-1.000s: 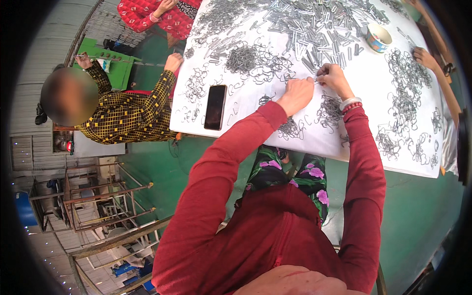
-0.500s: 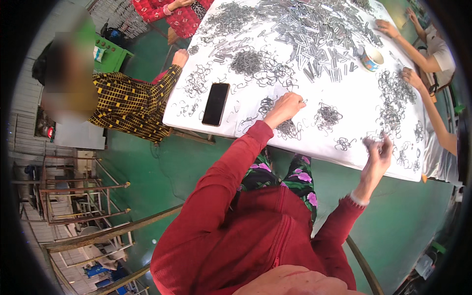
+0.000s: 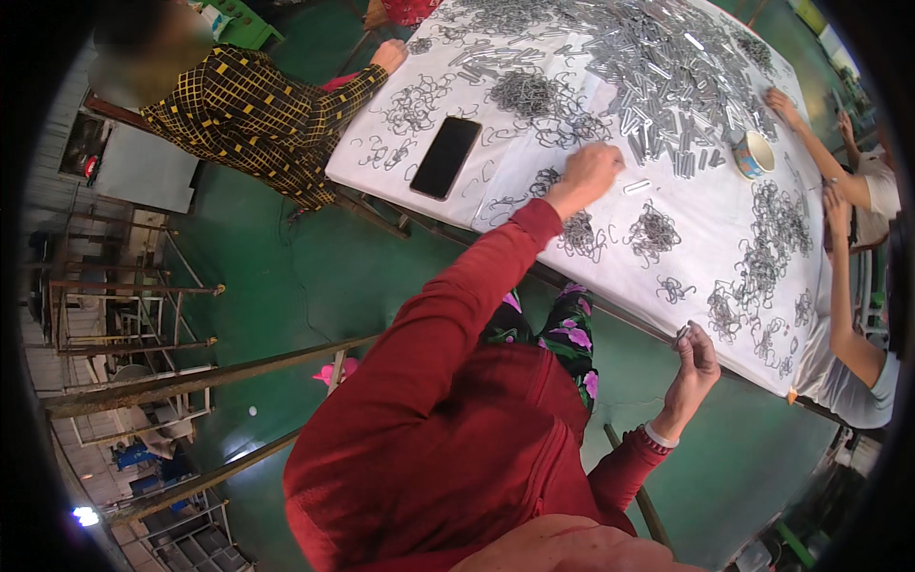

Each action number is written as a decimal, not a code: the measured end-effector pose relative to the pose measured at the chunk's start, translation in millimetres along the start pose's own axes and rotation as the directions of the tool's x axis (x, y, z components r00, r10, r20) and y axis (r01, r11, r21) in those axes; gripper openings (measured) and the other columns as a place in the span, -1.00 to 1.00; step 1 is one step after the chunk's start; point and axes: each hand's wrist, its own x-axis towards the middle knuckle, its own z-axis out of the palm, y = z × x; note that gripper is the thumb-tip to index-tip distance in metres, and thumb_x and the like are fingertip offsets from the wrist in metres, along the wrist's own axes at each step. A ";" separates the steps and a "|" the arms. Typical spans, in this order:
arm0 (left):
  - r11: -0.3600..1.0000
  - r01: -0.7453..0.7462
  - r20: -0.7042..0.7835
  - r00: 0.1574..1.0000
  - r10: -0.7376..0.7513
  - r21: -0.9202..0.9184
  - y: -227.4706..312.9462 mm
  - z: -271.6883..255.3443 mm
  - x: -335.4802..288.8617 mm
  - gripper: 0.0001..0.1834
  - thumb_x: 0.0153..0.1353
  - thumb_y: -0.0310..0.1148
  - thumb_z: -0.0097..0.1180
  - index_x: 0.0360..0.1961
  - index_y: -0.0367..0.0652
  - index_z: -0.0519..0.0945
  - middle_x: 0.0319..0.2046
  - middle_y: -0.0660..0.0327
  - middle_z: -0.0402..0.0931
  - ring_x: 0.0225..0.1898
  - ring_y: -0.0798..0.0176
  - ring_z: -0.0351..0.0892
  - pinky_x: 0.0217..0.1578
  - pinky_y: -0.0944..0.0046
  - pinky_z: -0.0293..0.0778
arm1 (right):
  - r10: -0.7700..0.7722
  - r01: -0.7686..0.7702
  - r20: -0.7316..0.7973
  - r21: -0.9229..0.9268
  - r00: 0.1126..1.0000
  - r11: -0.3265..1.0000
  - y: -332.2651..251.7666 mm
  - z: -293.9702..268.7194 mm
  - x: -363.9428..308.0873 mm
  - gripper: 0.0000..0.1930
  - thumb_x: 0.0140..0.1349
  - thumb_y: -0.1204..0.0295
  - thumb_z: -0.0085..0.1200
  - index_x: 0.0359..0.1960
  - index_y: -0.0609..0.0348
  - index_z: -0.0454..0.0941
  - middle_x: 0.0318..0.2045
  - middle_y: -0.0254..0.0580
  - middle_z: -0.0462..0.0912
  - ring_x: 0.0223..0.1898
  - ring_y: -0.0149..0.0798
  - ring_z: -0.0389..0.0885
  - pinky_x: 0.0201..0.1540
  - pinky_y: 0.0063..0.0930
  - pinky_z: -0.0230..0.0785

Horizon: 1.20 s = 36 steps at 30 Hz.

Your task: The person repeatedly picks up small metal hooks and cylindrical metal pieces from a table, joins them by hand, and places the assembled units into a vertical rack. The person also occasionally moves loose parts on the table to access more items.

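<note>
My left hand (image 3: 589, 178) is over the white-covered table (image 3: 610, 212), fingers curled together; whatever they hold is hidden. Just right of its fingertips lies one flat silver metal strip (image 3: 637, 188). Below the wrist is a small heap of bent wire hooks (image 3: 579, 236), and another hook heap (image 3: 654, 234) sits farther right. My right hand (image 3: 698, 370) is raised at the table's near edge. Its thumb and fingers pinch a small metal piece (image 3: 682, 333), too small to tell its exact shape.
Many metal strips (image 3: 681, 91) cover the table's far part. A black phone (image 3: 446, 158) lies left, a paper cup (image 3: 755, 154) right. More hooks (image 3: 770, 238) spread along the right side. Co-workers' arms reach in at left (image 3: 357, 105) and right (image 3: 839, 286).
My view has shifted. My left hand has moved away from me across the table; one strip now lies beside it. My right hand has drawn back from the hooks to the near edge, pinching a piece.
</note>
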 end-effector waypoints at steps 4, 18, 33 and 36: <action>0.993 0.103 -0.111 0.989 -0.097 0.049 -61.0 -62.2 -0.3 -0.85 0.10 -0.31 0.12 -0.34 -0.08 0.65 -0.37 0.09 0.61 -0.29 -0.01 0.57 -0.24 0.09 0.46 | 0.003 -0.004 0.070 0.011 0.998 1.000 5.9 24.6 14.5 -0.79 0.19 0.69 -0.01 -0.12 0.36 0.51 -0.41 -0.32 0.49 -0.41 -0.48 0.40 -0.27 -0.61 0.33; 0.925 -0.134 0.175 0.982 0.075 0.354 -101.1 -69.6 16.8 -0.86 0.06 -0.32 0.14 -0.36 -0.03 0.67 -0.38 0.20 0.48 -0.23 0.07 0.51 -0.25 0.09 0.45 | 0.188 -0.188 0.162 -0.018 0.969 0.982 -3.9 14.1 26.8 -0.74 0.29 0.54 -0.11 0.00 0.18 0.24 -0.52 -0.22 0.49 -0.53 -0.36 0.48 -0.50 -0.54 0.40; 0.982 0.096 -0.072 0.991 -0.109 -0.165 -39.5 -92.2 -23.7 -0.81 0.24 -0.45 -0.04 -0.21 -0.34 0.52 -0.36 0.04 0.56 -0.36 0.18 0.58 -0.29 0.25 0.46 | 0.041 -0.086 0.247 0.175 0.968 0.981 -7.5 96.9 14.0 -0.72 0.18 0.68 0.02 -0.05 0.43 0.46 -0.31 -0.03 0.64 -0.37 -0.32 0.63 -0.27 -0.54 0.50; 0.774 0.222 0.253 0.964 -0.082 -0.593 17.7 -88.2 -77.4 -0.78 0.25 -0.41 0.03 -0.17 -0.35 0.53 -0.41 0.17 0.56 -0.45 0.41 0.55 -0.36 0.41 0.46 | -0.012 -0.006 0.261 0.068 0.965 0.998 -4.4 110.5 14.5 -0.70 0.20 0.66 -0.01 0.00 0.38 0.47 -0.31 -0.08 0.65 -0.35 -0.37 0.62 -0.23 -0.57 0.47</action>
